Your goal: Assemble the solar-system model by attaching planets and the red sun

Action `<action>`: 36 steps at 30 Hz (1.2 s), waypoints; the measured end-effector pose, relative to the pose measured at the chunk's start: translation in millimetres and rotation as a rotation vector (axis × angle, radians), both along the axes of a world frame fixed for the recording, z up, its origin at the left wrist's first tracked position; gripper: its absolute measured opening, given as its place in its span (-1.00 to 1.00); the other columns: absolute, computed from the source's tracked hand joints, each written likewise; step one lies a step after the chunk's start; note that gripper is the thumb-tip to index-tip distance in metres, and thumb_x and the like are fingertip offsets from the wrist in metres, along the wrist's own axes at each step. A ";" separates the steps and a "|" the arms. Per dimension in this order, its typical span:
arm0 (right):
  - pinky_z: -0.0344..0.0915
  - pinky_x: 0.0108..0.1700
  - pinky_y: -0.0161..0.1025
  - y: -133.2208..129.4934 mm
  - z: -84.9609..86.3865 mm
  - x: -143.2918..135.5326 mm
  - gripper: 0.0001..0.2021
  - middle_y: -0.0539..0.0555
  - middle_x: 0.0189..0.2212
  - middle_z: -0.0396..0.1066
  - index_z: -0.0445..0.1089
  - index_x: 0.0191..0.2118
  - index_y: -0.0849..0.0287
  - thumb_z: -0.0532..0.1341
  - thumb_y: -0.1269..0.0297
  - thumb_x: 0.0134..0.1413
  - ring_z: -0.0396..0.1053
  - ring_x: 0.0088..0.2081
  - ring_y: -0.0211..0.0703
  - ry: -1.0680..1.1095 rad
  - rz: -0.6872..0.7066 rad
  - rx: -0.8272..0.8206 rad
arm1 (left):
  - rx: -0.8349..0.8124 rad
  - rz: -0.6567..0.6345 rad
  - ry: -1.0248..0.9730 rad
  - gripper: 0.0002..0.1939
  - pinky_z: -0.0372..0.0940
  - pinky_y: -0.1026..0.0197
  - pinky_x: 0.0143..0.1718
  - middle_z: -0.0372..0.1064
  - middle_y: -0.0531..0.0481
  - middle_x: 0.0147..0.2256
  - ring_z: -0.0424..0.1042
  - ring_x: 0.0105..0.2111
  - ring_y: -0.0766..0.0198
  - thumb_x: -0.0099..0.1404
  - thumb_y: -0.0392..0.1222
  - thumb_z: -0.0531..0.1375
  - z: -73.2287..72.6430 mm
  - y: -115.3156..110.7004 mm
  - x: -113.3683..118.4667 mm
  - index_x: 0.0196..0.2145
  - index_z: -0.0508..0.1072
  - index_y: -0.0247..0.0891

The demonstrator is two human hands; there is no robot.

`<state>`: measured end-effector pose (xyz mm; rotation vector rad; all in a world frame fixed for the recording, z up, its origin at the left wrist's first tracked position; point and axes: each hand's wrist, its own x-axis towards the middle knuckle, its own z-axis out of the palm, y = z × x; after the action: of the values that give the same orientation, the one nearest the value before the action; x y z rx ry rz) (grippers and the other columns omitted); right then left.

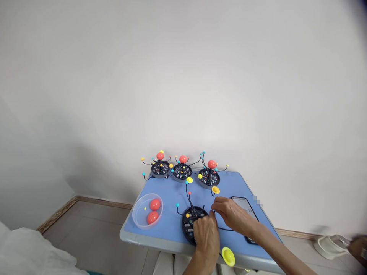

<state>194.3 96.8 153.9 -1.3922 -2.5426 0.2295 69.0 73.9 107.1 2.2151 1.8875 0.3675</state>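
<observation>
A solar system model with a round black base [187,225] stands at the front of the table. Thin curved black arms rise from it, tipped with coloured balls such as a blue ball [177,205] and a yellow ringed planet [228,256]. My left hand [206,235] lies over the right side of this base, fingers closed. Close by its fingertips, my right hand [233,214] is pinched just right of the base. Whatever sits between the fingers is too small and covered to make out.
Three similar models, each topped by a red ball [211,164], stand along the back edge. At left, a clear plastic tub [137,221] contains two red balls [155,204] and a tiny yellow ball [145,208]. A phone [252,208] lies partly under my right arm.
</observation>
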 end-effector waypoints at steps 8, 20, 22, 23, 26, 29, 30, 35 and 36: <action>0.13 -0.37 -0.30 -1.7 3.5 -4.1 -0.61 0.12 -0.36 0.47 0.51 -0.38 0.23 0.02 0.76 -0.05 0.37 -0.40 -0.19 -0.144 -0.024 -0.036 | -0.022 -0.003 -0.040 -0.64 0.39 0.14 -0.36 0.61 -0.15 -0.34 0.61 -0.33 0.03 0.46 -0.39 -0.01 1.3 -0.1 -1.1 -0.10 0.58 -0.22; 0.03 -0.39 -0.23 -1.3 0.4 -9.8 -0.62 0.18 -0.34 0.52 0.50 -0.33 0.28 0.04 0.78 -0.10 0.44 -0.33 -0.09 -0.328 -0.090 -0.008 | -0.023 0.006 -0.084 -0.66 0.35 0.16 -0.38 0.62 -0.11 -0.34 0.62 -0.32 0.03 0.47 -0.32 0.00 2.2 -0.8 -3.4 -0.16 0.59 -0.19; 0.05 -0.37 -0.23 -2.4 0.5 -9.9 -0.63 0.18 -0.34 0.52 0.49 -0.32 0.28 0.03 0.78 -0.04 0.45 -0.31 -0.09 -0.346 -0.089 0.002 | -0.023 0.010 -0.091 -0.67 0.34 0.16 -0.38 0.62 -0.11 -0.34 0.62 -0.31 0.03 0.48 -0.30 0.01 1.5 -1.0 -3.4 -0.17 0.59 -0.18; 0.06 -0.36 -0.23 -3.0 0.8 -9.8 -0.63 0.18 -0.34 0.52 0.49 -0.31 0.28 0.03 0.78 -0.02 0.45 -0.30 -0.08 -0.353 -0.084 0.006 | -0.022 0.012 -0.094 -0.67 0.33 0.17 -0.38 0.62 -0.11 -0.33 0.61 -0.31 0.04 0.48 -0.29 0.00 1.4 -1.0 -3.5 -0.17 0.59 -0.17; 0.06 -0.36 -0.22 -4.4 2.3 -8.9 -0.63 0.17 -0.33 0.52 0.49 -0.30 0.26 0.02 0.77 0.02 0.45 -0.28 -0.08 -0.364 -0.068 0.011 | -0.022 0.015 -0.100 -0.67 0.31 0.19 -0.39 0.62 -0.10 -0.33 0.61 -0.30 0.06 0.48 -0.28 0.00 1.4 -1.1 -4.1 -0.18 0.59 -0.17; 0.07 -0.37 -0.22 -5.8 4.5 -7.6 -0.63 0.16 -0.33 0.52 0.48 -0.30 0.25 0.03 0.77 0.01 0.46 -0.29 -0.08 -0.364 -0.057 0.011 | -0.021 0.018 -0.099 -0.67 0.28 0.21 -0.40 0.62 -0.12 -0.32 0.61 -0.30 0.08 0.47 -0.30 0.01 1.6 -1.2 -4.8 -0.16 0.59 -0.17; 0.08 -0.36 -0.22 -6.4 5.5 -7.2 -0.63 0.17 -0.32 0.51 0.48 -0.29 0.25 0.03 0.76 0.02 0.46 -0.29 -0.07 -0.362 -0.054 0.012 | -0.020 0.019 -0.098 -0.67 0.26 0.21 -0.40 0.62 -0.12 -0.32 0.61 -0.30 0.09 0.47 -0.30 0.00 1.7 -1.3 -5.1 -0.16 0.59 -0.17; 0.12 -0.33 -0.23 -8.8 6.9 -5.9 -0.59 0.17 -0.27 0.50 0.44 -0.16 0.25 0.04 0.76 -0.03 0.46 -0.27 -0.07 -0.353 -0.028 0.031 | -0.014 0.025 -0.093 -0.67 0.20 0.21 -0.43 0.62 -0.13 -0.33 0.61 -0.30 0.07 0.46 -0.32 0.01 2.3 -2.1 -6.3 -0.18 0.59 -0.18; 0.12 -0.34 -0.24 -8.5 5.8 -5.9 -0.58 0.16 -0.28 0.50 0.45 -0.18 0.24 0.04 0.77 -0.06 0.46 -0.27 -0.07 -0.354 -0.020 0.033 | -0.014 0.023 -0.094 -0.67 0.19 0.21 -0.43 0.62 -0.12 -0.33 0.61 -0.30 0.07 0.46 -0.32 0.01 2.4 -2.3 -6.4 -0.19 0.59 -0.18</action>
<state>188.5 88.4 159.8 -1.5649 -2.7915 -0.0708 62.6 71.6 109.5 2.1300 1.8622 0.4528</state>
